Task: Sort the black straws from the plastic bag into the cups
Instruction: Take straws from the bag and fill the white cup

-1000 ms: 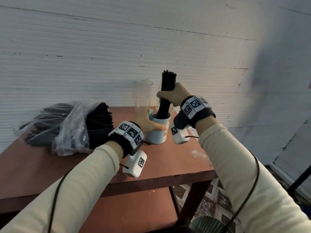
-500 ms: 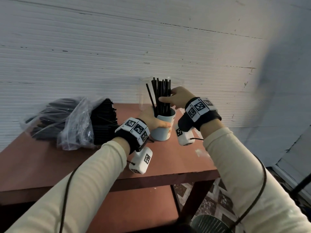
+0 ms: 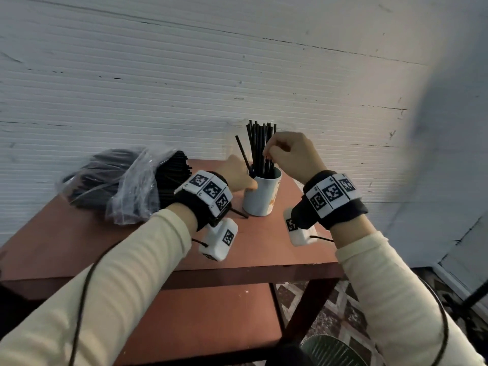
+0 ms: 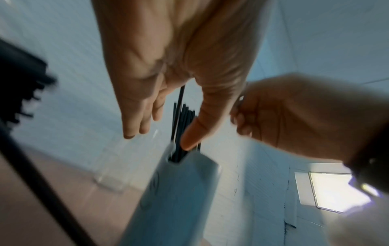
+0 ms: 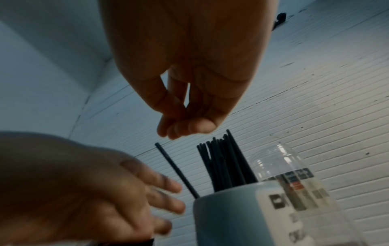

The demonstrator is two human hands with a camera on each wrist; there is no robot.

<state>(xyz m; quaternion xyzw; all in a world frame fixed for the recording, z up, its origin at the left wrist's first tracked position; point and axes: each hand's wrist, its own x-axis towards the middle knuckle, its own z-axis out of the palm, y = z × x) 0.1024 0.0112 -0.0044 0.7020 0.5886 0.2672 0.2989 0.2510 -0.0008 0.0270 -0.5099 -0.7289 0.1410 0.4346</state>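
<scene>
1. Fingers (image 5: 181,131) of the right hand (image 3: 290,154) curl inward, tips gathered on nothing visible, beside the black straws (image 3: 260,143).
2. Left hand (image 3: 235,173), fingers straight and empty, sits just beside the white cup (image 3: 260,199).
3. Those straws stand in that cup, bases hidden.
4. Plastic bag (image 3: 132,188), left, veils a dark bundle (image 3: 171,178).
5. Clear cup (image 5: 282,158) behind, faint.

On the table (image 3: 79,247), the plastic bag (image 3: 132,191) lies at the left. The cup (image 3: 260,196) stands to its right, with straws (image 3: 260,143) standing in it. A second cup (image 5: 280,159) stands just behind it, near the wall (image 3: 184,88). The left hand (image 3: 236,173) is just left of the cup, and the right hand (image 3: 290,157) is up beside the straws on the right.
</scene>
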